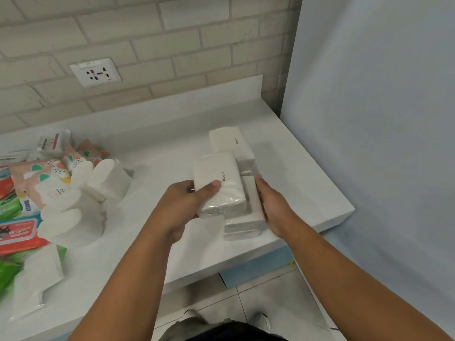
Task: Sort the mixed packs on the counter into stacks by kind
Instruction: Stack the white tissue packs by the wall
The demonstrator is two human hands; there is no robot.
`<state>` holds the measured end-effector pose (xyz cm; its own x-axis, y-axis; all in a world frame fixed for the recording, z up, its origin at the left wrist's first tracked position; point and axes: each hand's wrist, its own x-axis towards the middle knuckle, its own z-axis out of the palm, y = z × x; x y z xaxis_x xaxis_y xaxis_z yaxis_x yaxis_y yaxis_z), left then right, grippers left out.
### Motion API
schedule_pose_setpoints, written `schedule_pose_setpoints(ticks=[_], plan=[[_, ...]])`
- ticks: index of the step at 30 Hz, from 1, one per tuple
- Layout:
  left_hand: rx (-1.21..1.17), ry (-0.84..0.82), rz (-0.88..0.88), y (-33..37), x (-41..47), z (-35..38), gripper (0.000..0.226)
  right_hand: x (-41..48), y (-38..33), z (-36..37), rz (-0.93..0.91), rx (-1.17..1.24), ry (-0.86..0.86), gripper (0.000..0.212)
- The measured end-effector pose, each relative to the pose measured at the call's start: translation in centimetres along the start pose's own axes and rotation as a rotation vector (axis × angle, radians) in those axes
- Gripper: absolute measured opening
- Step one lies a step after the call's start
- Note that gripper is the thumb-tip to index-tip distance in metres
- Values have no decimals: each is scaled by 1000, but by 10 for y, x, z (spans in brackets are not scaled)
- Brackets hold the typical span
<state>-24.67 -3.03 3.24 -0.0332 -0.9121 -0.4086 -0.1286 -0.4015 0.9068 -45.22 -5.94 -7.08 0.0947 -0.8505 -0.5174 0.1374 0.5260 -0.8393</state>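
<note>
Left hand (177,207) gripping pack (219,180) — lengthwise, pointing away

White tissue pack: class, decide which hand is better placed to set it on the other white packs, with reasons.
Left. The left hand grips the white tissue pack beside the other white packs; the right hand rests against them.

White tissue pack (219,168) with small black lettering, on a white counter (160,148). Peach pack (41,173) — teal leaves, black dashes. Red wipes pack (17,232), green pack (7,269). Cream brick wall (147,45) — pale blue side wall (369,119).
</note>
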Motion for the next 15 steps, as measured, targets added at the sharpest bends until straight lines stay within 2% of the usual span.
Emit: schedule_pose_setpoints(ticks=[3, 5, 8, 9, 12, 15], plan=[[34, 7, 22, -6, -2, 17, 31, -11, -12, 4, -49, 2, -58, 70], [68, 12, 34, -10, -3, 28, 32, -11, -20, 2, -79, 24, -59, 76], [115, 30, 24, -17, 1, 42, 32, -6, -39, -2, -110, 65, -61, 97], [132, 41, 20, -20, 3, 46, 33, -4, -43, -4, -122, 61, -63, 96], [179, 106, 23, -26, 9, 53, 50, -8, -49, 1, -165, 48, -93, 72], [238, 165, 22, -28, 13, 54, 71, -3, -42, 1, -171, 68, -142, 64]])
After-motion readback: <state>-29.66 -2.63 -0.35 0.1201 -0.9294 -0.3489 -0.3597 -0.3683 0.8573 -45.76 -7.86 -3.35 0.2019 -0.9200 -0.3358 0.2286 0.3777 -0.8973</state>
